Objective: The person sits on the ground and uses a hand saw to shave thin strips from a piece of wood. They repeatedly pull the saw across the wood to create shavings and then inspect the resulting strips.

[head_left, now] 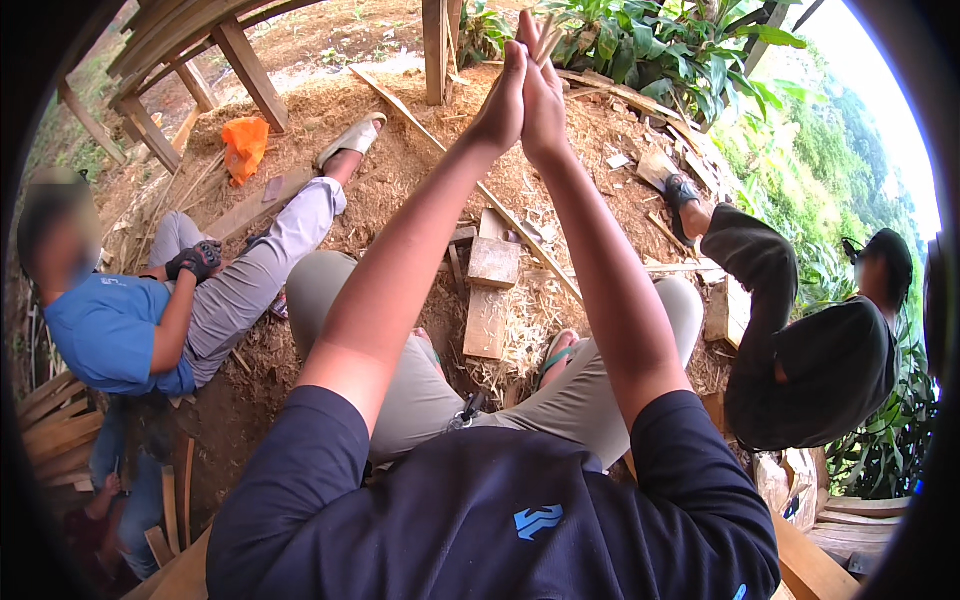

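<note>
Both my arms stretch out ahead, and the hands meet palm to palm at the top of the head view. My left hand [503, 98] presses against my right hand [543, 105], fingers pointing away from me. Thin pale wooden sticks [546, 42] poke out near the fingertips, clasped between the two palms. How many there are, and their lower ends, I cannot make out. Below my arms, a wooden block [494, 262] rests by a short plank [486, 322], with curly wood shavings [530, 335] around my sandalled feet.
A person in a blue shirt [110, 325] and dark gloves sits at left. Another in dark clothes [810, 370] sits at right. A long thin wooden strip [500, 210] crosses the shavings-covered ground. An orange bag [244, 148], timber posts [250, 75] and leafy plants [650, 45] stand farther off.
</note>
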Demonstrator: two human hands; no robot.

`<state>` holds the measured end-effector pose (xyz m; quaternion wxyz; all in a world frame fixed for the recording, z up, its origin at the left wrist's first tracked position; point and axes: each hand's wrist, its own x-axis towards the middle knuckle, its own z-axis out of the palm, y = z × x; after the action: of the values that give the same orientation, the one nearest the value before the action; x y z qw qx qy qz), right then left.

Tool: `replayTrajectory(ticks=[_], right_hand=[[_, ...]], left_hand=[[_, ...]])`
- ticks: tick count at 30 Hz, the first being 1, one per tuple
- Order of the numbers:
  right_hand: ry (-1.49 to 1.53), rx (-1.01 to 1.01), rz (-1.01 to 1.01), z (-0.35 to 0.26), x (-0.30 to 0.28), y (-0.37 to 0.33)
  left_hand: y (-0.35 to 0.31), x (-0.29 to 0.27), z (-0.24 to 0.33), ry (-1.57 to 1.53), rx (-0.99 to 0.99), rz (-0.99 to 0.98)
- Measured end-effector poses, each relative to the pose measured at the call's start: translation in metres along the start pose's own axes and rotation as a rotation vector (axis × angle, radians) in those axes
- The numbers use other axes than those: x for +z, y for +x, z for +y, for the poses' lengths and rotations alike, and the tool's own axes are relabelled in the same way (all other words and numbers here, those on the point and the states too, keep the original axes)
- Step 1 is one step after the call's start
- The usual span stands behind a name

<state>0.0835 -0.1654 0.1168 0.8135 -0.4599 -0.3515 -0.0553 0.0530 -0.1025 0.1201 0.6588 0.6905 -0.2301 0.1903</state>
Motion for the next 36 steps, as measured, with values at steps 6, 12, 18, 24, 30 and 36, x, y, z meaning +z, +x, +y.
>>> replayTrajectory(ticks=[6, 12, 18, 24, 30, 36], right_hand=[[-0.18, 0.559, 0.071, 0.084, -0.08, -0.08], [0.337, 0.905, 0.229, 0.127, -0.089, -0.168], [0.168, 1.01, -0.063, 0.095, -0.085, -0.153], [-0.182, 1.083, -0.169, 0.131, -0.139, -0.15], [-0.297, 1.07, 0.385, 0.16, -0.139, -0.175], [-0.374, 1.014, 0.326, 0.141, -0.108, -0.132]], left_hand=[[-0.045, -0.045, -0.054, 0.444, -0.501, 0.046], [-0.138, -0.059, -0.129, 0.55, -0.729, -0.457], [-0.131, -0.033, -0.118, 0.639, -0.816, -0.625], [-0.121, -0.061, -0.132, 0.761, -0.758, -0.5], [-0.114, -0.062, -0.118, 0.69, -0.749, -0.463], [-0.118, -0.049, -0.121, 0.632, -0.745, -0.254]])
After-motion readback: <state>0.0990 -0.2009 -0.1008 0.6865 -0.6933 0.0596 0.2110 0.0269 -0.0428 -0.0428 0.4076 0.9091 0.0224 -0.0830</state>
